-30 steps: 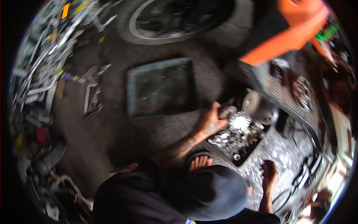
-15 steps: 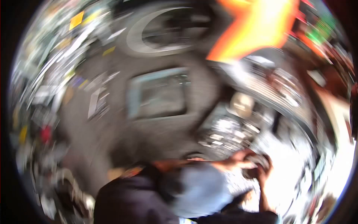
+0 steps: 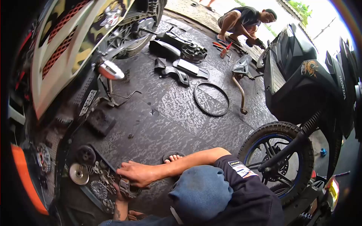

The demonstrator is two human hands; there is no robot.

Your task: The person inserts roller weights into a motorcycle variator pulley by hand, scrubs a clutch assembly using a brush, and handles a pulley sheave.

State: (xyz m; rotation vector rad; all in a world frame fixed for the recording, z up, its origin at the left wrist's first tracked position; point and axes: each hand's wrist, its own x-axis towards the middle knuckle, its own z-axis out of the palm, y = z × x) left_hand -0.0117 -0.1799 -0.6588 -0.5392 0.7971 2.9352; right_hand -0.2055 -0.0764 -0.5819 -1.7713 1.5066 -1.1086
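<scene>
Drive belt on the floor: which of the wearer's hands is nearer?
Right. In the view, the right hand is below and left of the drive belt; the left hand is farther off, lower and further left.

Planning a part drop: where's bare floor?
Free: floor between the belt and right forearm; also inside the belt's loop. Crowded: the tray, packed with metal parts, left hand and right hand at its edge; also around the dark covers.

Far side: a person (image 3: 244, 19) squatting, arms forward; red bottle (image 3: 224, 52) on the tiled floor (image 3: 166, 130) nearby. Right: black motorcycle (image 3: 324, 81) (HONDA lettering (image 3: 342, 86) on its flank). Bent brownish pipe (image 3: 239, 90) lying left of it.
</scene>
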